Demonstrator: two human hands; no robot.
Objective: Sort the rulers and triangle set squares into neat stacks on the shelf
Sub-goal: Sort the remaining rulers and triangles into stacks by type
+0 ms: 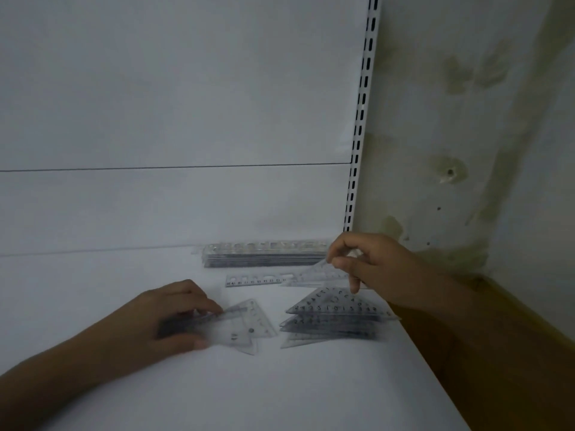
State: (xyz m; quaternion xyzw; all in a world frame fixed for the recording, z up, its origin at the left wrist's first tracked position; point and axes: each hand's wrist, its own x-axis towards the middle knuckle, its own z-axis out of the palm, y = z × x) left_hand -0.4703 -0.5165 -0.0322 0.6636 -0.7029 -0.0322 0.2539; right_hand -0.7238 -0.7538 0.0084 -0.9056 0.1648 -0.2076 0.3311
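**Sorting clear rulers and set squares on the white shelf**

Head view. Dim light, some blur. My right hand (370, 262) hovers above the shelf, thumb and forefinger pinched on one corner of a clear plastic triangle set square (323, 270), which hangs tilted with its far end low over a single clear flat ruler (258, 279). Directly below and slightly toward me sits the fanned stack of clear triangle set squares (333, 321), long edges running left to right, layers skewed rather than flush. The right hand is plainly the nearer one to that stack.

My left hand (177, 315) rests on the white shelf surface (217, 393), fingers curled over a small pile of clear right-angle set squares (239, 326), thumb underneath at the near edge; a closed grip on them.

At the back, against the rear panel, a tidy stack of clear straight rulers (264, 255) lies lengthwise left to right.

Judgement: the pinched piece likely goes down onto the stack beneath, long edge matched to its left-right line. The loose ruler remains unsorted.
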